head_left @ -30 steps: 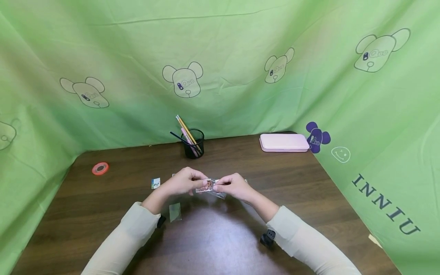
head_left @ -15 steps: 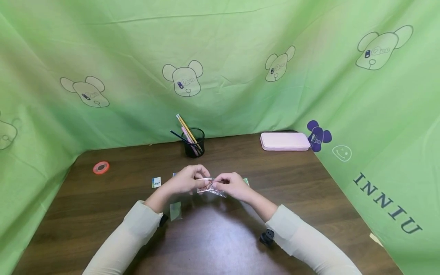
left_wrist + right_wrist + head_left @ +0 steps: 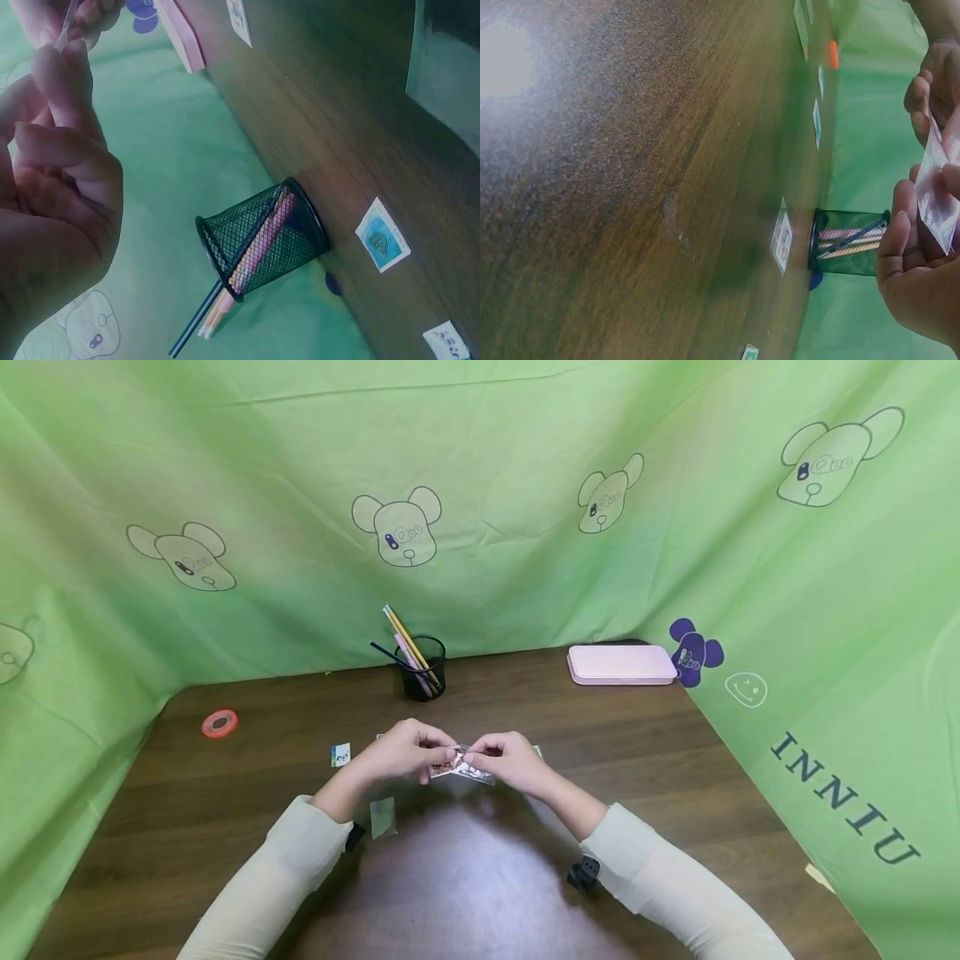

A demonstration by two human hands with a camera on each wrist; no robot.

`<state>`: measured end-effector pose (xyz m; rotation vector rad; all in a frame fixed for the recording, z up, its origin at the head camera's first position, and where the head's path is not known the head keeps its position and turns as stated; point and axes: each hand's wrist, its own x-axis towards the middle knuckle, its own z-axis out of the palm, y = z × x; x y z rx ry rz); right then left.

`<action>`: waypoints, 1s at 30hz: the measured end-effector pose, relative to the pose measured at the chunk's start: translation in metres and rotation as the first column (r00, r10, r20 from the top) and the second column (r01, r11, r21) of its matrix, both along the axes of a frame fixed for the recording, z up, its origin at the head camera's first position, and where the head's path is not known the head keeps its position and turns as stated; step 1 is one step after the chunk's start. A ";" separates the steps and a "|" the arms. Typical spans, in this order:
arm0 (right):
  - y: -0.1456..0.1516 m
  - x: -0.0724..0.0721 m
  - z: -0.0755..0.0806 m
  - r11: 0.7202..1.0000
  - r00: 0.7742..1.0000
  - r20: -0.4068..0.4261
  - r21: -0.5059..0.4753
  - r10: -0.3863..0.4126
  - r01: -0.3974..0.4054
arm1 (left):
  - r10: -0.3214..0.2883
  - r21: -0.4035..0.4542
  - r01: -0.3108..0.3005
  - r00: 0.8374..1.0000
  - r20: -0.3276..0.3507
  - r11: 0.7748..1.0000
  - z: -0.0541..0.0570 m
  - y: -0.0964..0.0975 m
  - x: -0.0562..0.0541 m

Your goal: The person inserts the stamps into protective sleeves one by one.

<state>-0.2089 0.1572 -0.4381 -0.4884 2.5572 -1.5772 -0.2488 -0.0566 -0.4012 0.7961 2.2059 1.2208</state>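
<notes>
My left hand [image 3: 401, 753] pinches a small reddish stamp [image 3: 441, 768] between thumb and fingers over the middle of the table. Facing it, my right hand [image 3: 513, 766] pinches a shiny clear plastic sleeve [image 3: 478, 772], which overlaps the stamp's right side. Whether the stamp's edge lies inside the sleeve cannot be told. In the right wrist view the sleeve [image 3: 937, 196] stretches between both hands. A blue stamp [image 3: 383, 235] and a second stamp [image 3: 448, 342] lie on the table in the left wrist view. Another clear sleeve [image 3: 383, 818] lies near my left wrist.
A black mesh cup [image 3: 424, 681] with pencils and pens stands at the back. The pink case [image 3: 622, 665] lies back right, a round red-rimmed item [image 3: 220, 723] at left. Behind my hands, more stamps lie partly hidden, one green-edged [image 3: 537, 751]. Green cloth [image 3: 510, 593] hangs behind.
My hands stay almost in place, with the fingers shifting slightly. The sleeve now catches more light and covers more of the stamp's right side.
</notes>
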 end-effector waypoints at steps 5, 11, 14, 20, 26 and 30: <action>0.001 0.001 -0.001 1.000 1.000 0.023 -0.012 -0.006 0.006 | -0.074 -0.036 0.070 0.990 -0.117 0.997 0.000 0.001 0.001; 0.002 0.000 -0.001 1.000 0.999 0.029 -0.017 0.026 -0.026 | -0.126 -0.116 0.100 0.961 -0.247 0.988 0.008 0.002 -0.001; 0.003 -0.001 -0.001 0.999 0.999 0.025 -0.013 0.038 -0.038 | -0.135 -0.142 0.097 0.947 -0.291 0.985 0.010 0.002 -0.002; 0.004 -0.003 0.002 0.999 0.999 0.025 -0.008 0.047 -0.047 | -0.106 -0.119 0.075 0.955 -0.276 0.990 0.010 0.004 -0.003; 0.003 -0.002 0.002 0.999 0.998 0.039 -0.019 0.047 -0.046 | -0.027 -0.027 0.021 0.967 -0.254 0.999 0.004 0.007 -0.002; 0.003 -0.001 0.000 0.999 0.999 0.032 -0.038 0.020 -0.018 | 0.058 0.045 -0.050 0.982 -0.179 0.998 -0.001 0.009 -0.001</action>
